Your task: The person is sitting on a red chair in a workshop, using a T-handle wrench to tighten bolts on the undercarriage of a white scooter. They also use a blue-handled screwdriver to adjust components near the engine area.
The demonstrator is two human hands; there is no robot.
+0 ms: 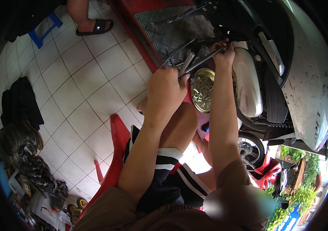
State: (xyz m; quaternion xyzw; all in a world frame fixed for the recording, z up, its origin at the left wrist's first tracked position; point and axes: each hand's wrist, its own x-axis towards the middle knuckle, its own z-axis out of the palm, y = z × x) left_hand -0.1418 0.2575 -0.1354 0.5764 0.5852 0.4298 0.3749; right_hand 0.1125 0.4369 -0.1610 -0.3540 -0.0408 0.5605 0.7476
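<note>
In the head view, the person's left hand [167, 86] is closed in a fist near the middle, fingers curled right round with no gap showing, on the near end of a dark rod [207, 59]. The right hand [224, 56] has its fingers bent in about the far end, close to the motorcycle [311, 73], though how tightly they press is hidden by shadow and by the fingers themselves. The rod therefore slants between the two hands, above a red-edged platform [152, 34] of tread plate; holding it at both ends probably steadies it and lets its angle be governed. A silver bar [187, 62] juts up beside the left thumb (whether it is joined to the rod or merely gripped with it cannot be told). A round gold-coloured tray [202, 112] sits just below the rod, between the forearms, presumably so that the small metal pieces [202, 87] in it lie within easy reach and do not scatter. As for its looks, the rod is slim, straight and dull black, with a faint sheen along its length; its two ends are lost in the grips.
</note>
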